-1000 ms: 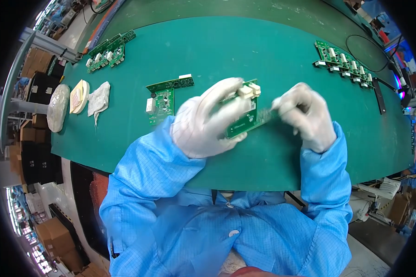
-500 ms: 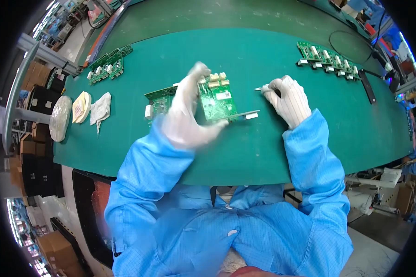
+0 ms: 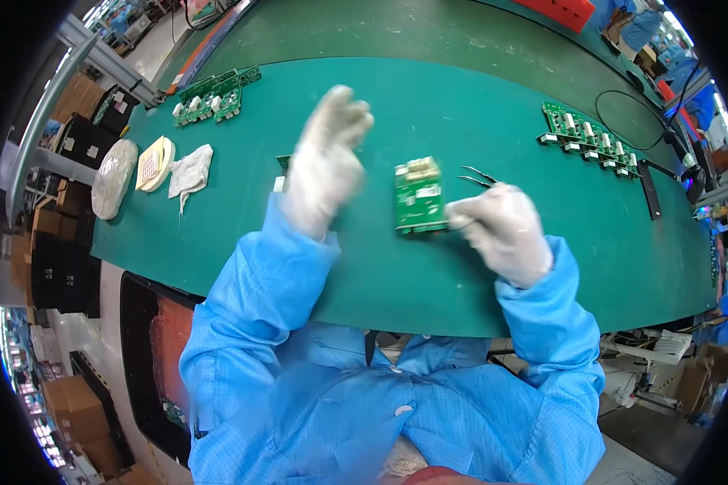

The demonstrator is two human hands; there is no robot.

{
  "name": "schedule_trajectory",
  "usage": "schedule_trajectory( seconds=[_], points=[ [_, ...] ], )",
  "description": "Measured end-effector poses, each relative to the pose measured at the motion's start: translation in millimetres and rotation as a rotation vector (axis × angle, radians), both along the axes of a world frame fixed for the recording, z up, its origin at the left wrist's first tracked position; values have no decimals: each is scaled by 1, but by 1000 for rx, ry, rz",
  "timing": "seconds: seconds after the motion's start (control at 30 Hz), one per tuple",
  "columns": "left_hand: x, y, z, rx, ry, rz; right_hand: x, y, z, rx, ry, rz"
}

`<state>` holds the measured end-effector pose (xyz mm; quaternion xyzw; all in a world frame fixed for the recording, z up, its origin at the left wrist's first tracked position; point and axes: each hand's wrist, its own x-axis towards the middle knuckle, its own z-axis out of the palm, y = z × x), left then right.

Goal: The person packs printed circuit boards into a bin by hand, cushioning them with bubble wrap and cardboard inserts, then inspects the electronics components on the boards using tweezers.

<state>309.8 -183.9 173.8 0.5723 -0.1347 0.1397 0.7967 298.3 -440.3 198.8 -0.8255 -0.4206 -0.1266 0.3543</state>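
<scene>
A green circuit board (image 3: 419, 202) with cream connectors along its far edge is in front of me, to the left of my right hand. My right hand (image 3: 505, 230), in a white glove, pinches the board's near right corner between thumb and fingers. Dark tweezers (image 3: 479, 175) stick out past the far side of that hand, their tips apart and pointing left; their rear end is hidden. My left hand (image 3: 328, 158), also gloved and slightly blurred, is raised with fingers stretched and holds nothing. Behind it, a second circuit board (image 3: 284, 162) is mostly hidden.
Several circuit boards (image 3: 218, 99) stand at the far left of the green mat (image 3: 364, 283), and another row (image 3: 590, 141) at the far right beside a black bar (image 3: 649, 190). On the left are a white cloth (image 3: 191, 171), a cream sponge-like pad (image 3: 154, 164) and a clear-wrapped bundle (image 3: 114, 179).
My left hand has let go of the circuit board and moved away left. My right hand has come down and closed on the board's corner. More of the tweezers shows.
</scene>
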Motion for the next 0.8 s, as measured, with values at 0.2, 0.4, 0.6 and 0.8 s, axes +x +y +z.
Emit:
schedule_trajectory(
  seconds=[0.2,0.4,0.6,0.8],
  points=[
    [-2,7,3,-209,5,235,-14,-5,20,-37,-295,-129],
    [-35,0,18,481,115,196,-1,-10,11,58,-91,-93],
    [-99,-6,-21,1683,-130,232,32,-53,3,23,-275,-327],
    [-122,-118,9,992,-304,-730,31,-58,13,131,-323,-451]
  ],
)
